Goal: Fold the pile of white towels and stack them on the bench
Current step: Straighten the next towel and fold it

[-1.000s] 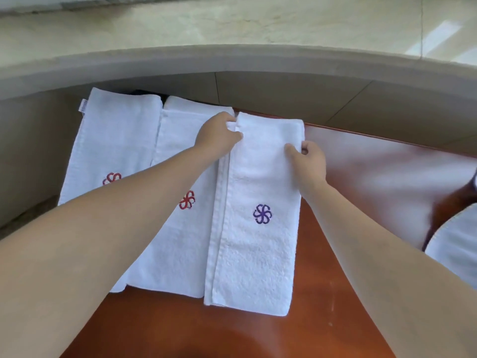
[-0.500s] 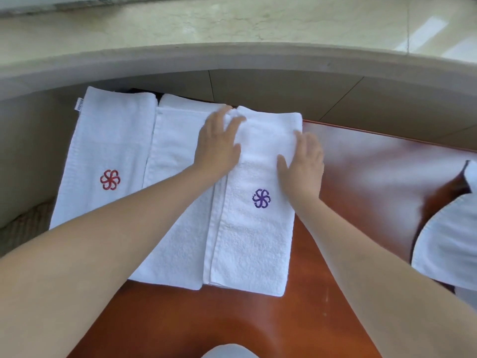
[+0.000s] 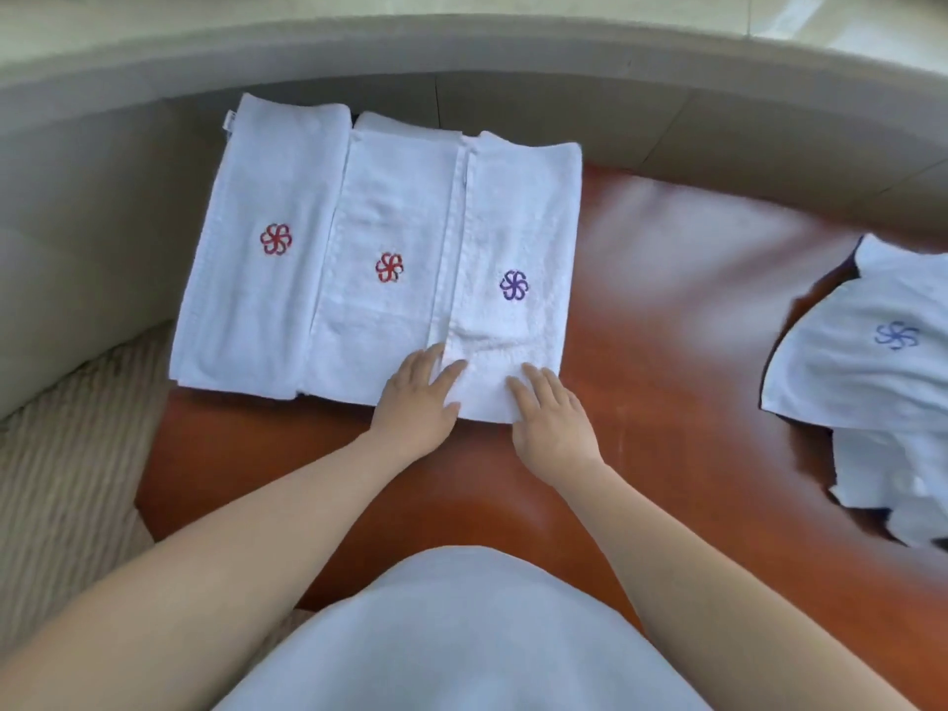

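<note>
Bright daylight, soft blur, curved edges

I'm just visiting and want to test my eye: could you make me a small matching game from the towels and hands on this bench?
Things:
1. leftmost folded towel
2. rightmost folded towel
3. unfolded towel pile
4. left hand

Descriptions:
A. blue emblem, at the bench's right end
B. red emblem
C. lies flat on a towel's near edge
D. purple emblem, under both hands

Pairs: 1-B, 2-D, 3-A, 4-C

White towels (image 3: 390, 207), red-brown bench (image 3: 667, 279)
</note>
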A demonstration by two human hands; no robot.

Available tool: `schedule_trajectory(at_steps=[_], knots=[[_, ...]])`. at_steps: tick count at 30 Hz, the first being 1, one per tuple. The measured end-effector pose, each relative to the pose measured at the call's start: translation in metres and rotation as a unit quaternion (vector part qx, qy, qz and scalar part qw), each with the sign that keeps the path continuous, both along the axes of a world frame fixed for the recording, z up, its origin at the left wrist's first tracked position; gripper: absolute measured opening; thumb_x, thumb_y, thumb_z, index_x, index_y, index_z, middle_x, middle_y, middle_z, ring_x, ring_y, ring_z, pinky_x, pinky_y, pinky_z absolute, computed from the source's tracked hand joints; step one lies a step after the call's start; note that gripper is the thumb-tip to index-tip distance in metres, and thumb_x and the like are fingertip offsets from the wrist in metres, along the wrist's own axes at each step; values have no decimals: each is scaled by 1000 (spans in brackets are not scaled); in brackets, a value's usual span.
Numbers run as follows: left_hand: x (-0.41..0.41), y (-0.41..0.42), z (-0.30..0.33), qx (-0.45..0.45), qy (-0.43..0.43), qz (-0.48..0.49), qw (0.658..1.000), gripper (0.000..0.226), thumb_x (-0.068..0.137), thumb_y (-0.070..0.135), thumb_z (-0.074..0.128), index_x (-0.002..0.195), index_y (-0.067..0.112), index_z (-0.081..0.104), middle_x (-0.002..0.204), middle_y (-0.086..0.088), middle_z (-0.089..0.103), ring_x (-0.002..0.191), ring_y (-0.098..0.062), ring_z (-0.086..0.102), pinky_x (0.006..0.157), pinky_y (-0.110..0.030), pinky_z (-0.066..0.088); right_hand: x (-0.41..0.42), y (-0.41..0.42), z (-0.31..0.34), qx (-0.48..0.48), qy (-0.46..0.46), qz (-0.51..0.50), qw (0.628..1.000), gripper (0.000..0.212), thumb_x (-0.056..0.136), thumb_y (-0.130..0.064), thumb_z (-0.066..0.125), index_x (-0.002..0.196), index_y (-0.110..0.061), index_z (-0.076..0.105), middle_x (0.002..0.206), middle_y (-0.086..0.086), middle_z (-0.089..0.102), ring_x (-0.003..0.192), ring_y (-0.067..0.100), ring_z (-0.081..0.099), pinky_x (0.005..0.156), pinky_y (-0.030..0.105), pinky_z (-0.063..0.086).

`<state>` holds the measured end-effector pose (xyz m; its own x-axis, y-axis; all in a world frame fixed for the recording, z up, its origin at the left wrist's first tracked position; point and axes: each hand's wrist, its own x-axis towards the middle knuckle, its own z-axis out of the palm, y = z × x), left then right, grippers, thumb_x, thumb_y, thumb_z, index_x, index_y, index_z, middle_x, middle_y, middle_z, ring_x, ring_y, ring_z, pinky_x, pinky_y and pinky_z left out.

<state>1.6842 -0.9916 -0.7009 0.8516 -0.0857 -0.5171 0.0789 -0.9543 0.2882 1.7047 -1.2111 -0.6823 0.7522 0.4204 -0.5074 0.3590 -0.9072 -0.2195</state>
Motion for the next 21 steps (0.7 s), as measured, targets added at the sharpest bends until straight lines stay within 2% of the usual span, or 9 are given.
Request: schedule_trajectory(at_steps=[2,4,7,9,12,21], knots=[[-27,-5,7,19,8,-14,1000,67,102,40,51,161,33,22,170,-7,9,154,-30,12,122,-45,27,-28,-9,3,-9,25,17,1000,69,102,-27,49,163,-21,17,172,6,3,159,27,1,127,41,17],[-47,-13,14,42,22,-2,999,67,101,40,51,161,31,23,168,-5,13,152,-28,19,118,-42,33,-51,-13,5,-17,49,18,999,67,101,-29,51,161,-22,22,172,5,5,159,27,3,126,41,19],[-68,-26,28,88,74,58,992,59,101,38,48,156,24,34,163,-2,24,141,-27,36,105,-39,42,-74,-19,13,-19,107,10,994,61,102,-31,50,159,-21,31,160,7,40,149,30,34,121,41,28],[-83,-30,40,86,115,97,985,57,101,36,47,156,26,34,162,-1,23,137,-28,40,96,-39,46,-86,-25,21,-11,124,-5,992,60,102,-31,50,159,-22,33,159,4,43,147,28,38,121,41,30],[-110,-36,55,78,79,86,990,57,101,34,46,156,30,31,163,1,22,135,-27,40,92,-39,48,-101,-40,32,20,87,-46,995,59,102,-30,49,158,-22,35,162,2,38,149,26,34,121,41,31],[-159,-86,91,48,-5,57,997,59,100,39,50,155,34,30,163,1,21,139,-28,38,99,-42,49,-148,-69,60,58,58,-85,993,60,102,-32,49,159,-21,32,164,4,32,150,29,31,119,43,34]])
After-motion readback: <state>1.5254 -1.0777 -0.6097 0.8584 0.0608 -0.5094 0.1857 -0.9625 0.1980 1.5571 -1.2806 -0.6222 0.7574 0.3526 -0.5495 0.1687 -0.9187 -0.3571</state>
